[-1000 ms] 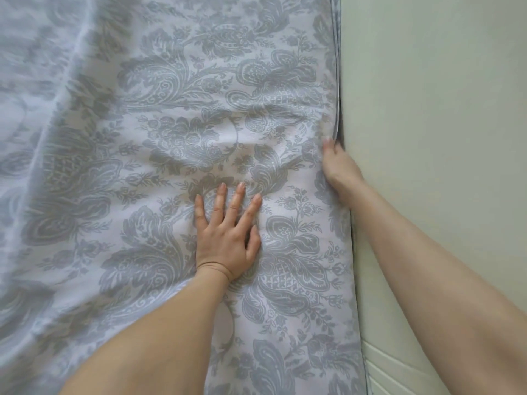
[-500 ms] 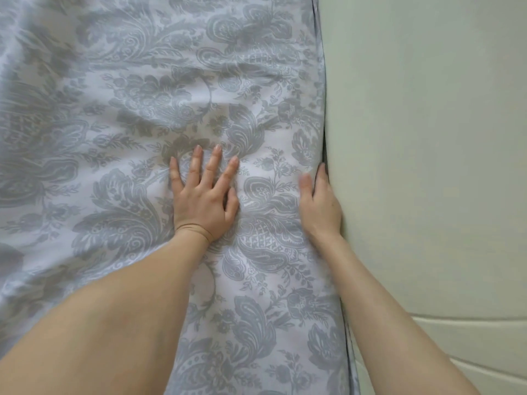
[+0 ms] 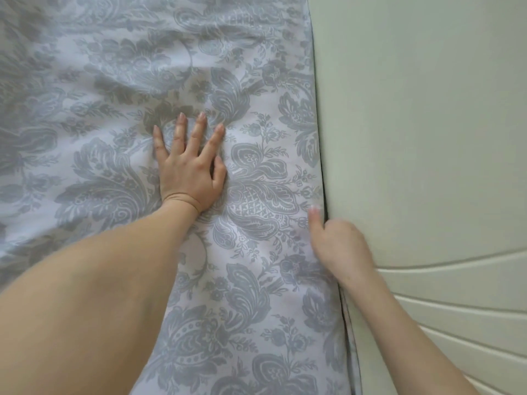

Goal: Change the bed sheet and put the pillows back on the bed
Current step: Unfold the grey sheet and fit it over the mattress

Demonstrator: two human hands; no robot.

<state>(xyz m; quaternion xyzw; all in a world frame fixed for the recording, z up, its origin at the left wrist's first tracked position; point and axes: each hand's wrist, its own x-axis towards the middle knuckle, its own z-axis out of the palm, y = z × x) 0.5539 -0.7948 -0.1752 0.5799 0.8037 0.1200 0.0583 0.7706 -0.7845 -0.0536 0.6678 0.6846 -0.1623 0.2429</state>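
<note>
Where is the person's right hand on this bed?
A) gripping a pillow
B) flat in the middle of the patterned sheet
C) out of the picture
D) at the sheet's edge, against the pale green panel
D: the right hand sits at the edge of the sheet beside the pale green panel, thumb on the fabric; it is the left hand that lies flat farther in.

Head cam — your only view | looks steeply down and forward from your head | close over the patterned bed sheet [image 3: 251,81] | pale panel [image 3: 422,132] fills your right side
</note>
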